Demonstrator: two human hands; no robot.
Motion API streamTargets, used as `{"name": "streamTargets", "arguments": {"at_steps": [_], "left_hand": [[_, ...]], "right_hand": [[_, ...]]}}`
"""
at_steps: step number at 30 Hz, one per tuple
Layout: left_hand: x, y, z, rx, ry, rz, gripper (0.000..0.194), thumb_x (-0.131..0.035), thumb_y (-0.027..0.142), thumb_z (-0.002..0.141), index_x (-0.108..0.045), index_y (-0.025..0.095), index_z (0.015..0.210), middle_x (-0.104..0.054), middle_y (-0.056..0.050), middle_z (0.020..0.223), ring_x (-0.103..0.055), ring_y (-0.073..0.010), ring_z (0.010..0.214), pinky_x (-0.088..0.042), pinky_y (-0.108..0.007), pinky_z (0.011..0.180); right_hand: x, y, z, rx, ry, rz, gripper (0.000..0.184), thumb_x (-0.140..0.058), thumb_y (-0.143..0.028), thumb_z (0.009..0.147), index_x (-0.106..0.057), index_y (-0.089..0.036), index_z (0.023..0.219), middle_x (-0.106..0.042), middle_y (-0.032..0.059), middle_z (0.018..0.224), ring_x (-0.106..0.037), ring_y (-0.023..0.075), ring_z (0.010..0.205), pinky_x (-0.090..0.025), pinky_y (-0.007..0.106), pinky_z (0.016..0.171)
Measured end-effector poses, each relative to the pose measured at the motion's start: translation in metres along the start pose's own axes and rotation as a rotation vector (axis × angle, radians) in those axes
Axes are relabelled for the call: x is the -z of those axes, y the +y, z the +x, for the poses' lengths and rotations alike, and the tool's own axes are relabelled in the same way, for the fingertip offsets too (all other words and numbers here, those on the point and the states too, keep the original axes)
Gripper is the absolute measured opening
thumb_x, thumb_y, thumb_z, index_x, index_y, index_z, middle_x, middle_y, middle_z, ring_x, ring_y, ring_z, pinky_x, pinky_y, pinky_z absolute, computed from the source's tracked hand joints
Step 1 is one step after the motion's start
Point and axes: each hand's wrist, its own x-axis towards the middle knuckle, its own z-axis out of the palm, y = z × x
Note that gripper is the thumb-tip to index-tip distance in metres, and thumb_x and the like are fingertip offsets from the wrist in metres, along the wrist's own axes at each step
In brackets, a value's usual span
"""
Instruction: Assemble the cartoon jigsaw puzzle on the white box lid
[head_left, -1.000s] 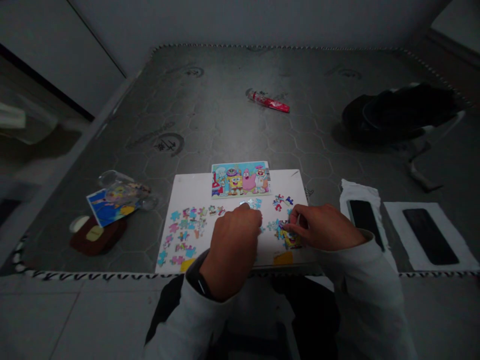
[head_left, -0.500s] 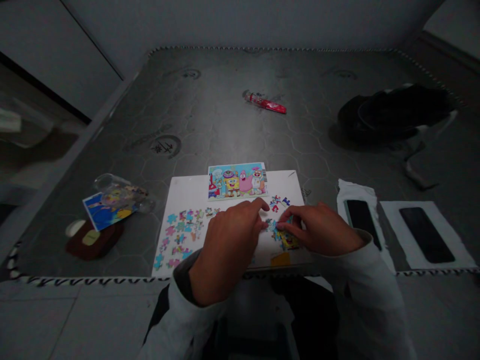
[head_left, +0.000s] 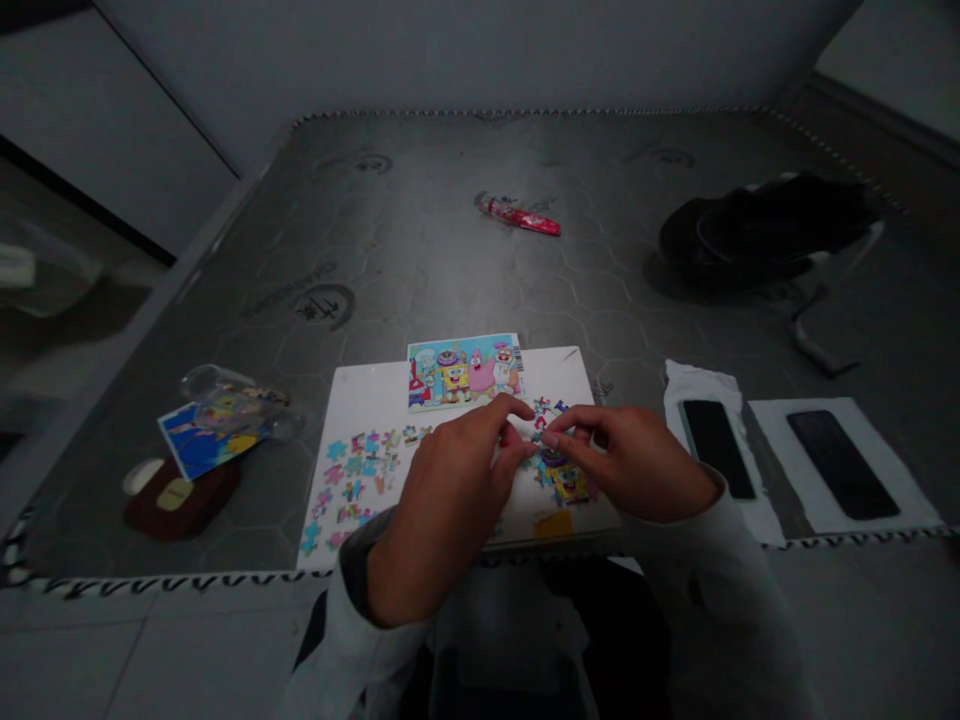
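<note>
A white board (head_left: 375, 395) lies at the near edge of a dark patterned mat, with several loose coloured puzzle pieces (head_left: 356, 470) on its left half. A colourful cartoon reference picture (head_left: 463, 370) rests at the board's far edge. A small joined cluster of pieces (head_left: 566, 482) sits on the right half. My left hand (head_left: 442, 500) and my right hand (head_left: 630, 462) meet above the board's middle, fingertips pinched together on a small puzzle piece (head_left: 538, 432) between them.
Two dark phones (head_left: 709, 435) (head_left: 838, 463) lie on white sheets to the right. A plastic bag with a picture card (head_left: 214, 425) and a brown pouch (head_left: 176, 497) lie to the left. A red wrapper (head_left: 521, 215) and a dark garment (head_left: 757, 235) lie farther back.
My left hand moved right from the board's middle to meet my right hand. My right hand lifted off the joined cluster, and both now pinch a piece together.
</note>
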Motion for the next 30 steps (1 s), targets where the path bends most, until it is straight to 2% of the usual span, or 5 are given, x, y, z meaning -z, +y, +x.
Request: {"name": "streamTargets", "arguments": {"at_steps": [7, 13, 18, 24, 30], "left_hand": [[0.000, 0.000, 0.000, -0.022, -0.033, 0.013, 0.019, -0.066, 0.030, 0.091, -0.071, 0.034, 0.109, -0.077, 0.005, 0.094, -0.069, -0.0138, 0.075, -0.047, -0.025, 0.073], [-0.001, -0.003, 0.001, 0.006, -0.127, 0.087, 0.016, -0.061, 0.033, 0.093, -0.074, 0.032, 0.103, -0.078, 0.004, 0.095, -0.071, -0.0190, 0.088, -0.047, -0.030, 0.079], [-0.006, -0.008, 0.002, 0.046, -0.217, 0.114, 0.021, -0.056, 0.034, 0.094, -0.076, 0.028, 0.092, -0.077, 0.001, 0.089, -0.070, -0.0205, 0.085, -0.046, -0.031, 0.075], [-0.013, -0.014, 0.006, 0.006, -0.301, 0.159, 0.023, -0.053, 0.028, 0.094, -0.076, 0.022, 0.091, -0.075, -0.005, 0.094, -0.068, -0.0201, 0.087, -0.047, -0.032, 0.080], [-0.018, -0.015, 0.007, 0.039, -0.313, 0.222, 0.025, -0.054, 0.035, 0.094, -0.074, 0.020, 0.091, -0.073, -0.008, 0.094, -0.067, -0.0215, 0.084, -0.048, -0.034, 0.077]], "right_hand": [[0.000, 0.000, -0.002, 0.042, -0.004, -0.006, 0.021, -0.058, -0.039, 0.091, -0.075, -0.026, 0.092, -0.070, -0.0030, 0.069, -0.060, 0.0115, 0.062, -0.034, 0.025, 0.060], [-0.003, 0.004, -0.001, 0.084, -0.107, -0.085, 0.019, -0.058, -0.035, 0.092, -0.074, -0.025, 0.090, -0.071, -0.0020, 0.070, -0.061, 0.0115, 0.062, -0.035, 0.024, 0.059], [-0.008, 0.006, 0.001, 0.146, -0.191, -0.154, 0.020, -0.057, -0.033, 0.093, -0.074, -0.024, 0.088, -0.072, -0.0014, 0.072, -0.062, 0.0111, 0.061, -0.036, 0.024, 0.059], [-0.011, 0.012, 0.003, 0.090, -0.182, -0.206, 0.013, -0.064, -0.033, 0.089, -0.074, -0.026, 0.084, -0.070, -0.0029, 0.068, -0.060, 0.0108, 0.059, -0.035, 0.025, 0.059], [-0.015, 0.011, 0.005, 0.015, -0.209, -0.300, 0.007, -0.069, -0.031, 0.084, -0.072, -0.026, 0.089, -0.073, -0.0007, 0.076, -0.064, 0.0149, 0.069, -0.035, 0.026, 0.061]]}}
